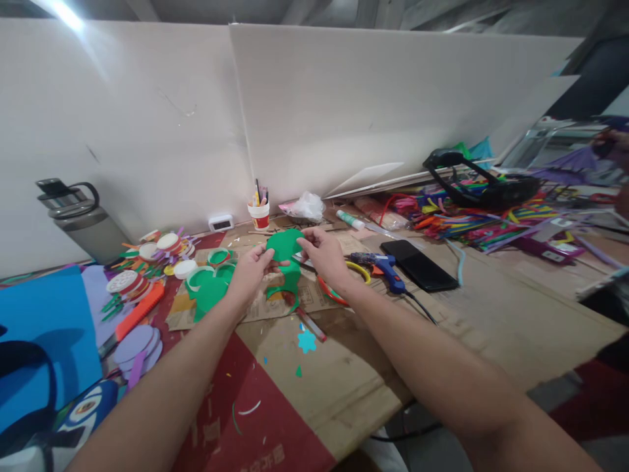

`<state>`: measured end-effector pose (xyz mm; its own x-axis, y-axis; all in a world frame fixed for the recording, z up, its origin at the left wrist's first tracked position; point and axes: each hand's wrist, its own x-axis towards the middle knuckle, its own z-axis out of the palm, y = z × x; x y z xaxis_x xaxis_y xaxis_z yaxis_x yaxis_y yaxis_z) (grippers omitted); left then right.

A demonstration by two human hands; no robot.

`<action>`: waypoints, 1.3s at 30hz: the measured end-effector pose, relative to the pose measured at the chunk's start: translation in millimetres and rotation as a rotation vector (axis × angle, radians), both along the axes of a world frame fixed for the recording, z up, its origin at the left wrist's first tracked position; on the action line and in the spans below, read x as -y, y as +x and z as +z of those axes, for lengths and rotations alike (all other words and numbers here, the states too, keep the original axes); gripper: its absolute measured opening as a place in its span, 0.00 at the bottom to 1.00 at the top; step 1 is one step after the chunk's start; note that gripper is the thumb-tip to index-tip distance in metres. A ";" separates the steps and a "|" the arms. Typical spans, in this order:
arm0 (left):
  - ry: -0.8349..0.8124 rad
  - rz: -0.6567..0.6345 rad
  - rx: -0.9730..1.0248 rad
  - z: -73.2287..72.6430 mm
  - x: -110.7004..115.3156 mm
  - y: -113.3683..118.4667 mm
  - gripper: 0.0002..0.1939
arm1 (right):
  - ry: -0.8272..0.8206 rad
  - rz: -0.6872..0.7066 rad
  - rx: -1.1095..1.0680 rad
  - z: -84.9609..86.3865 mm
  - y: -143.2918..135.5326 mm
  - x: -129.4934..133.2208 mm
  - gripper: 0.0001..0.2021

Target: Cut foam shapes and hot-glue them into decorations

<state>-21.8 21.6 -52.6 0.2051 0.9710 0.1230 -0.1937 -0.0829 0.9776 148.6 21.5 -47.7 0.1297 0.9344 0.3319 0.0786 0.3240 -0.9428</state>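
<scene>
A round green sheet piece (285, 245) is held up between both hands over the cardboard. My left hand (256, 267) pinches its left edge. At its right edge, the fingers of my right hand (322, 254) are closed on it. Directly below lies a green offcut (289, 278) with a curved cut-out. Scissors with orange and yellow handles (334, 290) lie partly under my right wrist. Left of my left hand are green discs (210, 295) and green-lined rings (200, 278). A red pen (312, 325) and a light-blue flower shape (307, 339) are nearer the front.
A blue glue gun (390, 270) and a black phone (419, 265) lie to the right. A cup of pens (259, 215) stands behind. A grey bottle (86, 226), an orange cutter (140, 311) and a blue sheet (49, 328) are left. Another person's hand (612, 145) shows far right.
</scene>
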 end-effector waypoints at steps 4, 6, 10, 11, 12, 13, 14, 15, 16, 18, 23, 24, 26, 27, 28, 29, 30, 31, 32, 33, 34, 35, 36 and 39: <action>0.013 -0.069 0.011 1.2 1.9 1.3 0.17 | 0.005 0.011 0.067 0.6 -1.2 4.0 0.08; 0.015 -0.094 0.011 1.4 2.9 1.9 0.18 | 0.015 -0.001 0.101 -1.1 -0.8 3.7 0.09; 0.020 -0.105 0.006 0.4 5.2 2.3 0.17 | 0.051 -0.043 0.199 -5.0 -0.2 2.1 0.10; 0.019 -0.101 0.011 0.0 5.6 2.4 0.17 | 0.065 -0.051 0.216 -5.6 -0.4 2.0 0.10; 0.015 -0.098 0.018 -0.5 6.0 2.3 0.16 | 0.078 -0.059 0.232 -6.1 -0.6 2.0 0.10; 0.009 -0.096 0.028 -1.1 6.2 2.3 0.16 | 0.089 -0.065 0.245 -6.5 -1.0 2.1 0.10; 0.002 -0.096 0.040 -1.9 6.2 2.1 0.15 | 0.095 -0.069 0.254 -6.8 -1.4 2.2 0.11; -0.003 -0.098 0.052 -2.8 6.0 1.9 0.15 | 0.093 -0.066 0.256 -7.1 -1.8 2.2 0.11; -0.006 -0.099 0.064 -4.0 5.6 1.6 0.15 | 0.083 -0.054 0.247 -7.5 -2.2 2.2 0.12; -0.009 -0.096 0.085 -6.9 4.5 1.1 0.14 | 0.037 0.003 0.203 -8.3 -2.9 1.7 0.12; -0.025 -0.059 0.129 -15.0 4.7 3.5 0.17 | -0.012 0.040 0.195 -10.9 -4.6 -0.6 0.07; -0.026 -0.048 0.130 -16.2 5.5 4.6 0.18 | 0.000 0.026 0.213 -11.3 -5.0 -0.9 0.06; -0.034 -0.019 0.137 -17.5 7.0 6.8 0.18 | 0.024 0.014 0.247 -11.7 -5.8 -1.0 0.05; -0.043 -0.004 0.147 -17.7 7.6 7.6 0.18 | 0.034 0.017 0.260 -11.6 -6.2 -0.8 0.05; -0.057 0.010 0.164 -17.8 8.0 7.9 0.18 | 0.046 0.028 0.268 -11.3 -6.6 -0.6 0.05; -0.074 0.016 0.185 -17.8 8.2 7.9 0.18 | 0.058 0.048 0.275 -11.0 -7.0 -0.2 0.05; -0.092 0.016 0.209 -17.7 8.1 7.5 0.18 | 0.070 0.078 0.283 -10.6 -7.4 0.2 0.08; -0.109 0.011 0.236 -17.8 7.8 6.7 0.18 | 0.081 0.117 0.294 -10.4 -7.9 0.5 0.12; -0.129 0.004 0.262 -17.9 7.5 5.8 0.18 | 0.094 0.158 0.308 -10.4 -8.5 0.7 0.18; -0.149 -0.005 0.287 -18.1 7.1 4.8 0.18 | 0.110 0.195 0.326 -10.7 -9.1 0.6 0.24; -0.166 -0.016 0.306 -18.4 6.8 3.9 0.18 | 0.131 0.223 0.349 -11.2 -9.8 0.4 0.30; -0.178 -0.026 0.320 -18.7 6.5 3.1 0.17 | 0.158 0.237 0.373 -12.1 -10.6 -0.1 0.34; -0.185 -0.032 0.328 -19.0 6.3 2.4 0.17 | 0.191 0.241 0.399 -13.2 -11.3 -0.8 0.36; -0.179 -0.037 0.330 -20.0 6.1 0.9 0.17 | 0.262 0.234 0.479 -16.6 -13.0 -3.4 0.35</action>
